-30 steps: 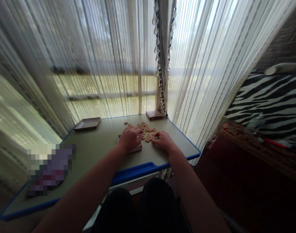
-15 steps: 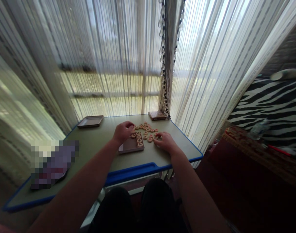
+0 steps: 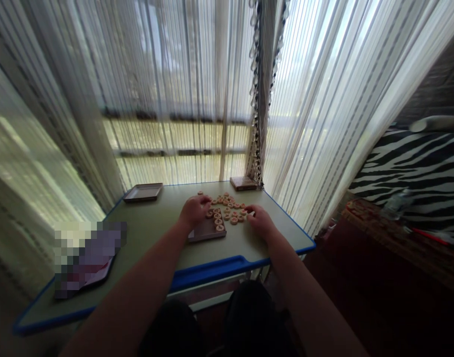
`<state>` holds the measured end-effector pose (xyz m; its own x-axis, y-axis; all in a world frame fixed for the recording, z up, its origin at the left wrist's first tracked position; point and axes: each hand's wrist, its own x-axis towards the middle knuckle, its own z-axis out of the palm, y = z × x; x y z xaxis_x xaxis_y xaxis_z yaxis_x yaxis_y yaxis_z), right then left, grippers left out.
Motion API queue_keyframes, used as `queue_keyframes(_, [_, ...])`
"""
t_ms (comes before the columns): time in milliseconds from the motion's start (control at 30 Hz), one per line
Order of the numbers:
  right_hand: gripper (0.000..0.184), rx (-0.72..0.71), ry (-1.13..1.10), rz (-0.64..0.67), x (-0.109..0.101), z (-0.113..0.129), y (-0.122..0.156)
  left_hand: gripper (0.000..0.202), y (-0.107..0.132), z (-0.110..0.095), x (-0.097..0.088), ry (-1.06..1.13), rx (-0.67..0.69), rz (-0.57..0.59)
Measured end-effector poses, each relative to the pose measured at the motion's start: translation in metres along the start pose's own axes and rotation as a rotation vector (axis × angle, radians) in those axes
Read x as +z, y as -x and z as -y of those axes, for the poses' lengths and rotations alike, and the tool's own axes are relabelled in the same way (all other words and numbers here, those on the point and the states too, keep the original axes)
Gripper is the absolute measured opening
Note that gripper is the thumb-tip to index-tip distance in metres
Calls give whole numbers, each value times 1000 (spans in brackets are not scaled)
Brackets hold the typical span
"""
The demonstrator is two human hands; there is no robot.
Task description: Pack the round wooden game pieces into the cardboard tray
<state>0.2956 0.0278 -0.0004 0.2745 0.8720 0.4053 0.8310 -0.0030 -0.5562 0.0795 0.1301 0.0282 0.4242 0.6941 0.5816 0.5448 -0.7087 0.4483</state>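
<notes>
I can't read any words or numbers. The round pieces (image 3: pixel 218 222) inside the open box (image 3: pixel 204 231) have dark marks on top. Some loose pieces (image 3: pixel 234 220) just right of that box have reddish marks. All the marks are too small and blurry to read.

On my table: round pieces (image 3: pixel 234 221), wood-like, smooth, matt; open box (image 3: pixel 202 232), matt, card-like; tabletop (image 3: pixel 152 223), smooth, faintly sheened; edging (image 3: pixel 212 266), smooth blue plastic. Around me I list curtains (image 3: pixel 167 74), sheer ribbed cloth; hanging beads (image 3: pixel 253 64), glossy; bottle (image 3: pixel 398 203), clear, plastic-looking.
</notes>
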Motion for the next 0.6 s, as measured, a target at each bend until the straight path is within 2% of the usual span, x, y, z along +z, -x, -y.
queue_keyframes(100, [27, -54, 45, 40, 0, 10, -17, 22, 0, 0, 0, 30, -38, -11])
queue_keyframes(200, [31, -81, 157, 223, 9, 22, -43, 22, -2, 0, 1, 38, -50, -10])
queue_keyframes(233, [32, -81, 188, 243, 13, 25, -52, 22, -2, 1, 1, 35, -48, -7])
queue_keyframes(333, [27, -131, 254, 240, 26, 28, -67, 21, -3, 5, 2, 17, -50, -22])
queue_keyframes(433, [23, -210, 279, 219, 32, 25, -67, 20, -4, 10, 2, -8, -54, -51])
queue_keyframes(600, [23, -158, 268, 211, 30, 18, -59, 19, -3, 11, 1, -28, -27, -95])
